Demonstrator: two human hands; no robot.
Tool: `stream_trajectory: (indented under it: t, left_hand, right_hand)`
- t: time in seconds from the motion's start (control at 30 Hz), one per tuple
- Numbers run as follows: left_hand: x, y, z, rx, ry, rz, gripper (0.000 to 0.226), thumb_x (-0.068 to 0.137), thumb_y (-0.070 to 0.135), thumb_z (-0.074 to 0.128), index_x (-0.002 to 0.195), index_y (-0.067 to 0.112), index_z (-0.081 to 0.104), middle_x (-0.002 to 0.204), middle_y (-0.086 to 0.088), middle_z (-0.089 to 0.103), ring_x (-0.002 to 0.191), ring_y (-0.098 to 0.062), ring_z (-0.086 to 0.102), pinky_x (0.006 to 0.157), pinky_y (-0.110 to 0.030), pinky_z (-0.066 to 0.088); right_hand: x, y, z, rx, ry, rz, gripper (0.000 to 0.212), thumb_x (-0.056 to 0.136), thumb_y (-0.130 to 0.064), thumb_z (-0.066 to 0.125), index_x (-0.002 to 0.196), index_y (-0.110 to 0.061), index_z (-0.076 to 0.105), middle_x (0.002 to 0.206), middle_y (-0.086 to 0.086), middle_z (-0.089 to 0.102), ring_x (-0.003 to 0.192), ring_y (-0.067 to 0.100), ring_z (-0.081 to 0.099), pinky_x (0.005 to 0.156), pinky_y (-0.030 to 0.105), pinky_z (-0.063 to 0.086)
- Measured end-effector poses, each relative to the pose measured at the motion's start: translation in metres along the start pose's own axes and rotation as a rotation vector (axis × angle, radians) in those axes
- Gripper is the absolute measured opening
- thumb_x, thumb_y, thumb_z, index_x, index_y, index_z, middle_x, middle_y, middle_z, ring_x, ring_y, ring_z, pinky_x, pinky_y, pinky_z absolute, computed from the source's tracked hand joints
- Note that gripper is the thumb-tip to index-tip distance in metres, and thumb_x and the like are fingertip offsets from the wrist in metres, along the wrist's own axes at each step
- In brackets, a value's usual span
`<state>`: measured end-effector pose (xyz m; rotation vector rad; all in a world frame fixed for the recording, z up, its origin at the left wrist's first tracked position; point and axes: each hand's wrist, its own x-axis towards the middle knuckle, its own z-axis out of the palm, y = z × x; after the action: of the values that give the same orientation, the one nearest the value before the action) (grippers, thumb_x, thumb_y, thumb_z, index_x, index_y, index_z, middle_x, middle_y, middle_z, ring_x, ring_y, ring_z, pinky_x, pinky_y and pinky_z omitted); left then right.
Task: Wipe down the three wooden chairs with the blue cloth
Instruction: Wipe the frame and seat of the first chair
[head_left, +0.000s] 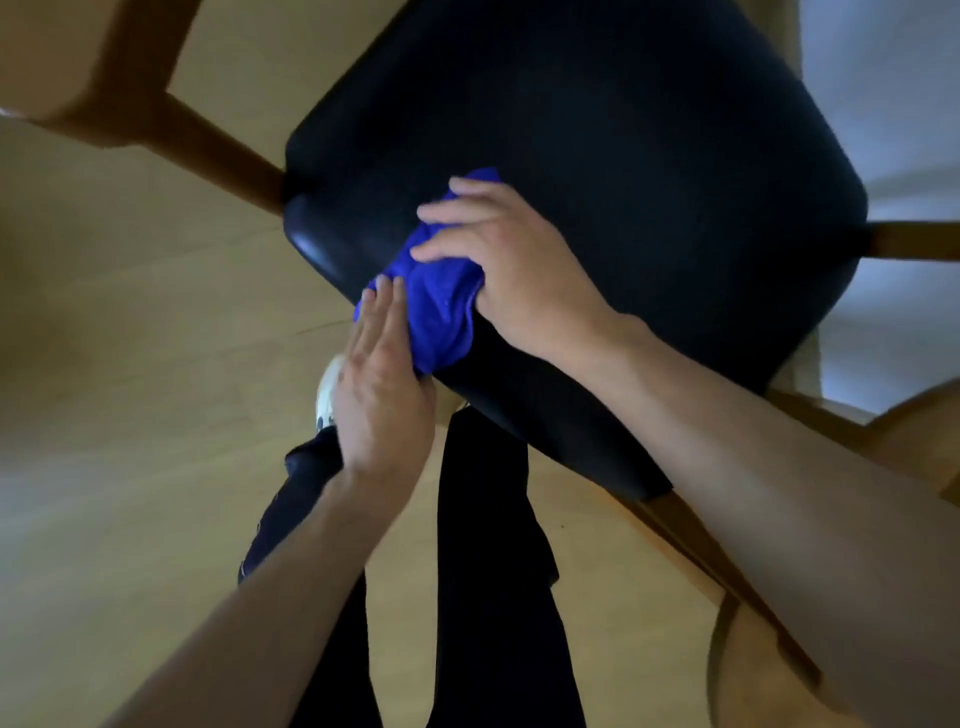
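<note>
Blue cloth is bunched on the near-left edge of the black seat, under the right hand, whose grip is curled over it. Left hand, fingers straight and together, is laid against the cloth's lower side. Wooden chair frame is seen beyond the grip; wood floor below.
</note>
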<state>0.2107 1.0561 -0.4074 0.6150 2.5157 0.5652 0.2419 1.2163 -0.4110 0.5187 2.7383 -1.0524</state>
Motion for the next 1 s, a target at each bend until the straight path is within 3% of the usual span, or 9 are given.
stream_trajectory:
  t: [0.07,0.23,0.33,0.43,0.53,0.67,0.87,0.97,1.0]
  left_hand:
    - [-0.016,-0.001,0.017,0.033,-0.046,0.084,0.077,0.073,-0.017,0.058,0.144,0.007,0.040,0.151,-0.009,0.037,0.140,-0.024,0.033,0.103,-0.043,0.045]
    - [-0.072,-0.013,0.038,0.074,-0.270,0.424,0.067,0.060,-0.018,0.072,0.124,0.000,0.061,0.128,-0.016,0.060,0.114,-0.028,0.061,0.076,-0.036,0.057]
    - [-0.082,-0.017,0.032,0.174,-0.456,0.602,0.065,0.056,-0.006,0.082,0.118,0.006,0.067,0.120,-0.010,0.066,0.104,-0.022,0.067,0.070,-0.029,0.057]
    - [-0.056,-0.006,0.015,0.274,-0.485,0.746,0.066,0.052,0.001,0.084,0.114,0.011,0.068,0.114,-0.005,0.069,0.093,-0.019,0.070,0.057,-0.027,0.056]
    - [-0.016,0.037,0.011,0.227,-0.458,0.859,0.067,0.056,-0.004,0.078,0.120,0.009,0.062,0.119,-0.008,0.066,0.105,-0.026,0.065,0.076,-0.035,0.056]
    - [0.019,0.090,0.034,0.225,-0.470,0.983,0.055,0.079,-0.010,0.059,0.132,0.007,0.054,0.134,-0.012,0.056,0.126,-0.028,0.050,0.105,-0.038,0.039]
    - [-0.005,0.037,0.036,0.327,-0.554,1.160,0.047,0.067,-0.004,0.072,0.114,0.003,0.068,0.119,-0.013,0.066,0.114,-0.030,0.061,0.094,-0.041,0.048]
    - [-0.004,0.010,0.017,0.377,-0.620,1.251,0.043,0.072,0.009,0.050,0.110,0.006,0.071,0.117,-0.010,0.068,0.109,-0.027,0.065,0.087,-0.042,0.052]
    - [-0.002,0.006,0.008,0.420,-0.664,1.258,0.044,0.068,0.009,0.055,0.109,0.009,0.072,0.115,-0.008,0.069,0.106,-0.024,0.066,0.084,-0.039,0.055]
  right_hand:
    - [-0.037,0.014,0.012,0.022,0.036,0.072,0.053,0.078,0.013,0.050,0.118,-0.013,0.071,0.139,0.003,0.057,0.138,0.025,0.040,0.110,0.023,0.028]
    - [-0.168,0.007,0.047,0.163,0.138,0.443,0.036,0.088,-0.013,0.056,0.120,-0.021,0.070,0.143,-0.002,0.053,0.142,0.018,0.033,0.115,0.018,0.021]
    - [-0.205,-0.016,0.069,0.187,0.240,0.671,0.043,0.083,-0.001,0.068,0.120,-0.025,0.068,0.139,-0.006,0.055,0.140,0.016,0.035,0.118,0.030,0.026]
    - [-0.215,-0.031,0.070,0.268,0.360,0.774,0.061,0.078,0.011,0.068,0.126,-0.025,0.064,0.139,-0.005,0.054,0.137,0.019,0.040,0.115,0.045,0.034]
    - [-0.203,-0.028,0.052,0.264,0.535,0.815,0.073,0.078,0.017,0.059,0.137,-0.025,0.054,0.148,-0.003,0.045,0.142,0.017,0.032,0.119,0.036,0.026]
    - [-0.175,-0.002,0.037,0.232,0.757,1.026,0.080,0.081,0.015,0.055,0.150,-0.021,0.036,0.157,0.000,0.032,0.147,0.018,0.021,0.121,0.032,0.017]
    - [-0.181,-0.049,0.105,0.304,0.643,1.187,0.077,0.086,0.003,0.061,0.153,-0.017,0.029,0.162,0.003,0.020,0.150,0.022,0.009,0.121,0.031,0.011]
    - [-0.191,-0.076,0.116,0.445,0.450,1.131,0.072,0.092,-0.005,0.053,0.154,-0.022,0.020,0.162,-0.001,0.016,0.150,0.016,0.013,0.120,0.023,0.008]
    - [-0.193,-0.079,0.114,0.475,0.407,1.105,0.070,0.094,-0.007,0.050,0.154,-0.024,0.018,0.162,-0.003,0.017,0.148,0.013,0.016,0.116,0.017,0.005]
